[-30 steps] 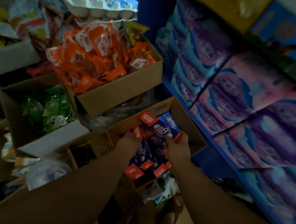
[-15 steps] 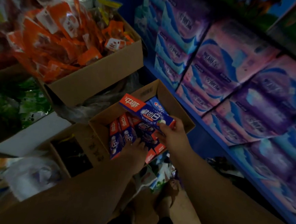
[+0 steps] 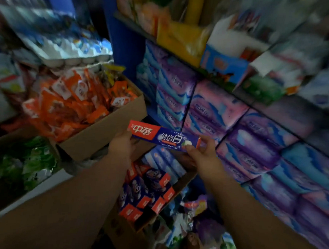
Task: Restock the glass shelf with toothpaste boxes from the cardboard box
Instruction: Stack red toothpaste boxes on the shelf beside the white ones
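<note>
Head view: one toothpaste box (image 3: 163, 138) is held level just above the open cardboard box (image 3: 123, 232). The left hand (image 3: 122, 144) holds its red end and the right hand (image 3: 202, 154) pinches the blue end. No glass shelf is identifiable; carrying the box flat, print outward, seems wisest.

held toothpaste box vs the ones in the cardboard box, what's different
The held toothpaste box is aloft between left hand and right hand; the packed boxes sit in the cardboard box. Held box shows its long face; packed boxes mostly red ends. Both red and blue.
</note>
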The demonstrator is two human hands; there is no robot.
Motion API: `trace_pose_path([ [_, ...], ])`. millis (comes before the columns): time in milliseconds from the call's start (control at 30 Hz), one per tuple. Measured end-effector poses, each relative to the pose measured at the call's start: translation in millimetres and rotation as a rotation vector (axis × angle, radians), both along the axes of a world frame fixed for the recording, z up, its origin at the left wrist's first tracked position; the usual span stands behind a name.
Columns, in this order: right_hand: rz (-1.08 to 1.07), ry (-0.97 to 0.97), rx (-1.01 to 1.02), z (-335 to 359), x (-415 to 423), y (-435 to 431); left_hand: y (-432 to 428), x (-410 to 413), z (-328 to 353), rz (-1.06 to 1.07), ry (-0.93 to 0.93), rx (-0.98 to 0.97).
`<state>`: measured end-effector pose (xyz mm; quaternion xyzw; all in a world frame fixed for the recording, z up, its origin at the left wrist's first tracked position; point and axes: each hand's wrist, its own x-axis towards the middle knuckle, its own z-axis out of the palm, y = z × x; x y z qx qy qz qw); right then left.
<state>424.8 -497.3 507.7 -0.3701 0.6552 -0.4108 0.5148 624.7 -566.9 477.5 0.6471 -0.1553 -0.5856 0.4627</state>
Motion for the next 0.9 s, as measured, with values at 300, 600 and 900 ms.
trace_pose_path([
  [300, -0.278, 0.604, -0.595, 204, -27, -14, -32, -65, 200, 0.098, 0.057, -0.647],
  [600, -0.596, 0.637, -0.916, 338, -89, 42, -16, -144, 348, -0.084, 0.042, -1.031],
  [900, -0.968, 0.735, -0.926, 414, -185, 89, 33, -247, 432, -0.341, -0.064, -1.239],
])
